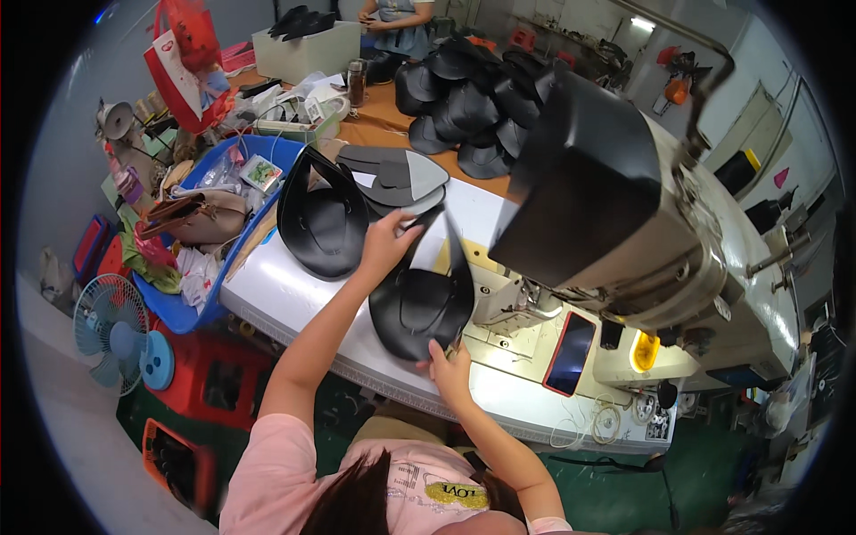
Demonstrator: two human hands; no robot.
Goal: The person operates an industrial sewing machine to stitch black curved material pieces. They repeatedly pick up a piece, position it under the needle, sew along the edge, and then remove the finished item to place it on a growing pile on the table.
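A black shoe upper (417, 314), rounded at the near end with a long open loop at the far end, lies beside the sewing machine's needle area (528, 301). My left hand (389, 244) pinches its far left edge. At the near rounded edge, my right hand (445, 364) grips it between thumb and fingers. Left of my left hand rests a second black upper (319, 219). Behind the hands, grey and black flat shoe-shaped pieces (392, 171) lie stacked on the white table (294, 299).
The sewing machine's dark head (593, 178) looms at right. A red-edged phone (571, 353) and loose thread (606, 421) lie on its near side. A blue bin (192, 314) of bags stands left, near a fan (111, 332). More black uppers (468, 107) are piled behind; a person (399, 22) stands beyond.
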